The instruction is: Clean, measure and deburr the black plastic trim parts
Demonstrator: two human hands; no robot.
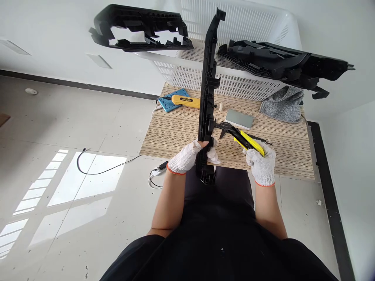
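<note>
My left hand [186, 157], in a white knitted glove with bare fingertips, is wrapped round the lower part of a long black plastic trim piece [207, 97]. The piece stands lengthwise in front of me, its ribs and clips showing. In my gloved right hand [262, 164] is a yellow and black utility knife [252, 143], pointing up and left toward the trim piece. Its tip lies close to the piece's right edge; whether they touch I cannot tell. Partly behind the knife, a dark tool with jaws like a caliper [222, 133] lies on the wooden table [170, 130].
A white plastic basket [187, 76] stands behind the table, with two more black trim pieces [146, 47] [272, 64] resting across its rim. On the table are a yellow-handled tool [186, 101], a blue pad [168, 104], a phone-like slab [239, 118] and a grey cloth [283, 105].
</note>
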